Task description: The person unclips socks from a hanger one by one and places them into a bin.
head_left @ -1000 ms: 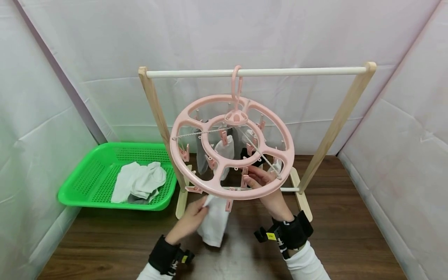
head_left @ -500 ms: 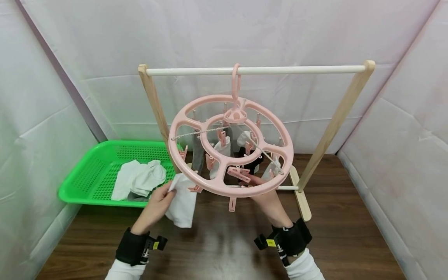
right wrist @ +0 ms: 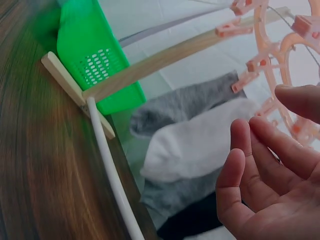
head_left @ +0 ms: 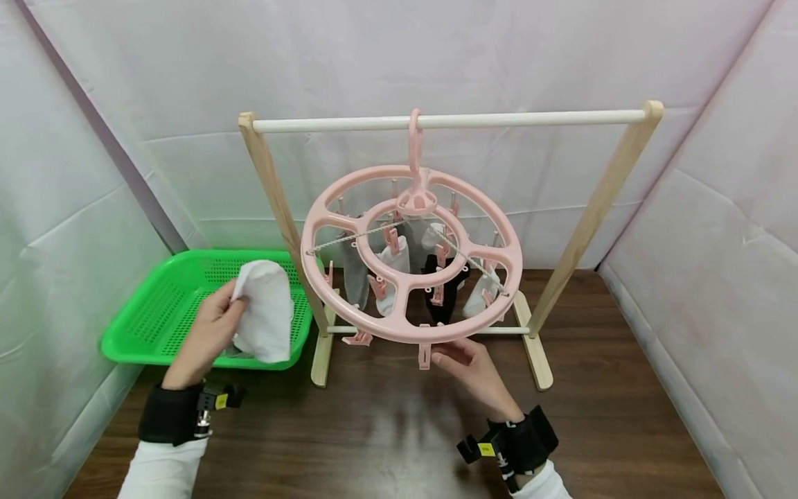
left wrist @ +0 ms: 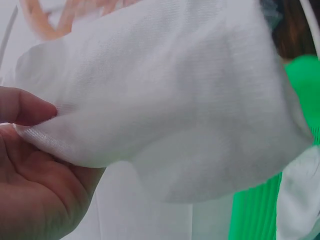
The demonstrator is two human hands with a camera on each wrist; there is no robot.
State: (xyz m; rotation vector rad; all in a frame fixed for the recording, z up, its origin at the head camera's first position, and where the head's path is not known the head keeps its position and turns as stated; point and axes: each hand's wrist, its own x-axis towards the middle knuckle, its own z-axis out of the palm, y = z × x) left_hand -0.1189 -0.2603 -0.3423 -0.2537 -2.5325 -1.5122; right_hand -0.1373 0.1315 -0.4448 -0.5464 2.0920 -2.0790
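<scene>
My left hand [head_left: 208, 333] pinches a white sock [head_left: 264, 312] between thumb and fingers, above the green basket [head_left: 137, 352]. The left wrist view shows the sock [left wrist: 170, 105] spread out from the fingertips. Under the front rim of the pink round drying hanger [head_left: 368, 322], my right hand [head_left: 476, 374] is beside a dangling pink clothespin [head_left: 424, 355]. In the right wrist view the fingers of the right hand [right wrist: 280, 175] are loosely bent, with nothing held between them. A grey sock [right wrist: 185, 105] and a white sock [right wrist: 195, 140] hang from clothespins there.
The hanger hooks over a white rail [head_left: 530, 119] on a wooden stand [head_left: 586, 222]. A black sock [head_left: 442, 305] and another light sock [head_left: 480, 294] also hang from it. White cloth walls [head_left: 717, 312] surround the brown wooden surface [head_left: 374, 430].
My left hand has carried the white sock left, from the hanger's front to above the basket. My right hand has come down and forward from a clothespin inside the ring to the front rim.
</scene>
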